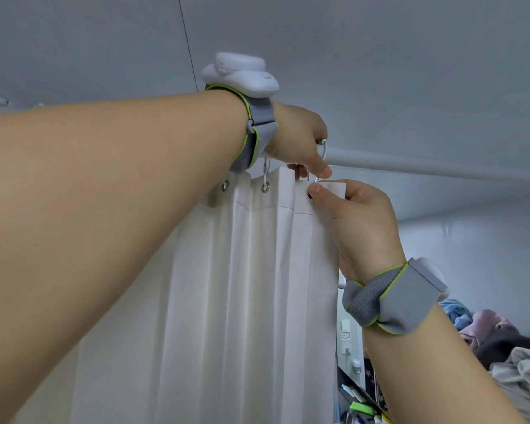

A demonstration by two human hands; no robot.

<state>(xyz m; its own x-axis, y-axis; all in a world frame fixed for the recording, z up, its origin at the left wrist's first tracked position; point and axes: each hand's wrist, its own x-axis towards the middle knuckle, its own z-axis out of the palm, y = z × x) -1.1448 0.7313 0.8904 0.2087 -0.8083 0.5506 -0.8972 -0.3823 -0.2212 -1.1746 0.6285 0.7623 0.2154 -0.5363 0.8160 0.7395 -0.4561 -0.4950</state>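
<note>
1. Your left forearm (pixel 104 194) fills the near left of the view and stretches up toward the white rod (pixel 426 166) just under the ceiling.
2. Your left hand (pixel 299 139) is curled at the rod, with thumb and forefinger pinching the lower end of a thin white hook (pixel 325 153) that loops over the rod.
3. Your right hand (pixel 361 221) comes from below and grips the top corner of the white curtain (pixel 251 286) between thumb and fingers.
4. Your right thumb tip lies just beside the corner eyelet (pixel 309 196). The hook's end sits just above that eyelet; you cannot tell whether they touch.
5. The curtain hangs in folds straight down from the rod, between your two arms.
6. Two other eyelets (pixel 265 187) sit to the left near the rod, and the nearer one hangs from its own hook.
7. Grey wristbands (pixel 392 298) carrying white units wrap both wrists.
8. Heaped clothes (pixel 508 347) lie at the lower right, well apart from the curtain.
</note>
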